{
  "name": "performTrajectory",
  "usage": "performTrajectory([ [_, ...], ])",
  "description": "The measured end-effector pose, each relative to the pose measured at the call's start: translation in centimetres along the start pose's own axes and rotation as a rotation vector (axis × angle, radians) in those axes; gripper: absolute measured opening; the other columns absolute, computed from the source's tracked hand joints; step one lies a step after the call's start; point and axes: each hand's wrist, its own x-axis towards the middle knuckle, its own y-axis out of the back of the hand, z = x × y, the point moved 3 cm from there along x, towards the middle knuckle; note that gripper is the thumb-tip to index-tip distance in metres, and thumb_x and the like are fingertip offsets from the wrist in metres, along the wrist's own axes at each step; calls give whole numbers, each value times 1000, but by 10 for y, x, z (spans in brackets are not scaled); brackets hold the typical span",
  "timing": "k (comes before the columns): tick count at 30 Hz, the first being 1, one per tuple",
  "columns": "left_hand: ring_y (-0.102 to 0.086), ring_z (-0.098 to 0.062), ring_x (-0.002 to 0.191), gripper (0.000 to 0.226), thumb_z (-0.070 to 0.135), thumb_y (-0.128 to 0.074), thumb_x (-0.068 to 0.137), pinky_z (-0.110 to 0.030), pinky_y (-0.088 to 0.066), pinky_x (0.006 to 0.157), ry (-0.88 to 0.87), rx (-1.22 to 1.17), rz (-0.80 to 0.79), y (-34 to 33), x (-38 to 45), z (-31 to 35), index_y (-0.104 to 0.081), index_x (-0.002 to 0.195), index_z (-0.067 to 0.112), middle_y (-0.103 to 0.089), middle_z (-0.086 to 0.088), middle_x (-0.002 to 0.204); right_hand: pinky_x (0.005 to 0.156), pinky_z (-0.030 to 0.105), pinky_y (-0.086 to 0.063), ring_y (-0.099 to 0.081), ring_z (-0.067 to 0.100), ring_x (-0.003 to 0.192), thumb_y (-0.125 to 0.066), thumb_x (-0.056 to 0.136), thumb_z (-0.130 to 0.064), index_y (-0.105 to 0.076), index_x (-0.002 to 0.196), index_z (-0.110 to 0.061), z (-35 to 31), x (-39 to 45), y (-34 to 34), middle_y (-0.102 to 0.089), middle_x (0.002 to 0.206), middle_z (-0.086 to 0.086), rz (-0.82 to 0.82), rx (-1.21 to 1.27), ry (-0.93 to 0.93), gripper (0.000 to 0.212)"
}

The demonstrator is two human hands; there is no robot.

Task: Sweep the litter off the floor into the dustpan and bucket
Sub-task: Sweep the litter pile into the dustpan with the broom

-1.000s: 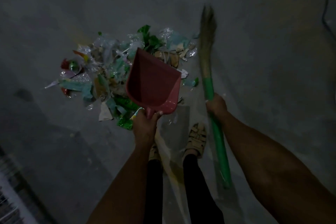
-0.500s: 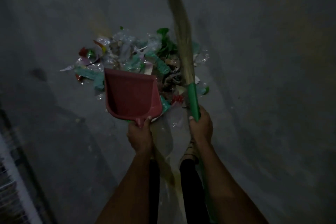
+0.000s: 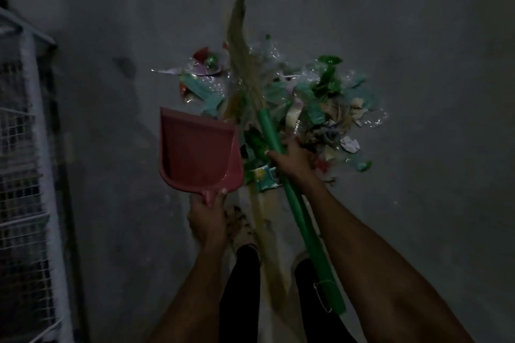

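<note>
A heap of litter (image 3: 315, 97), mostly plastic wrappers and paper scraps, lies on the dim grey concrete floor. My left hand (image 3: 207, 217) grips the handle of a red dustpan (image 3: 195, 147), which sits empty at the heap's near-left edge with its mouth facing away from me. My right hand (image 3: 292, 159) grips the green handle of a broom (image 3: 271, 133). The broom's straw bristles (image 3: 239, 47) slant up and to the left across the left side of the heap. No bucket is in view.
A white wire-mesh rack (image 3: 25, 170) stands along the left edge. My two feet in sandals (image 3: 239, 228) are just below the dustpan. Bare concrete floor surrounds the heap on the right and at the far side.
The broom has swung from the right of the heap to lean leftward over it. The dustpan has shifted from over the heap to its left edge. The view has panned left, revealing the rack.
</note>
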Motion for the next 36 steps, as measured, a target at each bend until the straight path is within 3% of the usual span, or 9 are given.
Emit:
performTrajectory([
  [4,-61,-33,81,49,49,-75,77,-33,-37,62,6,14,21,43,41,-20,-59,94,6,-66,-16,88,66,44,-62,-71,30,69,-69,88,-35,-70,97,-5,-50,20,-62,-73,83,16,-101,-139,50,31],
  [7,-60,-32,79,49,51,-74,76,-33,-38,61,23,15,51,71,66,-36,-57,90,7,-65,-15,86,40,18,-46,-62,13,45,-64,97,-27,-66,93,7,-82,27,-104,-65,65,10,-187,-149,-12,34],
  [11,-60,-31,80,46,44,-76,78,-32,-36,63,81,-11,95,98,84,-56,-60,92,3,-67,-17,90,42,26,-48,-59,24,51,-61,99,-21,-54,118,10,-88,34,-149,-63,78,22,-268,-62,-161,37],
  [13,-61,-33,79,44,42,-76,78,-32,-37,64,103,-30,99,104,86,-68,-60,87,3,-67,-18,88,41,27,-47,-58,25,49,-60,98,-20,-54,118,11,-77,29,-158,-62,76,23,-236,-15,-190,38],
  [18,-61,-34,81,38,35,-77,79,-31,-35,65,131,-69,74,99,71,-82,-61,88,3,-67,-21,88,42,29,-50,-60,27,48,-62,96,-22,-58,95,3,-33,-5,-149,-61,70,21,-120,25,-246,25],
  [23,-62,-35,82,40,39,-76,80,-31,-37,66,114,-58,-9,85,44,-84,-62,95,5,-68,-20,91,62,55,-58,-67,36,60,-65,78,-39,-61,86,-5,24,-28,-137,-66,73,24,-83,-6,-233,36],
  [28,-52,-24,70,40,41,-76,79,-31,-34,61,77,-35,-1,79,21,-83,-58,84,6,-65,-14,81,71,61,-60,-72,43,76,-59,57,-62,-61,81,-16,80,-31,-123,-71,86,25,-81,-65,-179,52],
  [33,-56,-27,72,46,45,-76,78,-32,-36,62,52,-25,22,72,-15,-96,-55,82,4,-62,-14,80,56,52,-61,-69,35,57,-67,79,-43,-61,76,-13,84,-90,-84,-69,69,18,-45,-116,-68,31],
  [36,-57,-28,74,50,44,-77,77,-33,-38,62,51,-18,2,64,-44,-107,-56,84,0,-63,-18,82,58,50,-61,-70,35,62,-68,83,-35,-58,73,-16,94,-118,-53,-69,71,15,-27,-225,35,24],
])
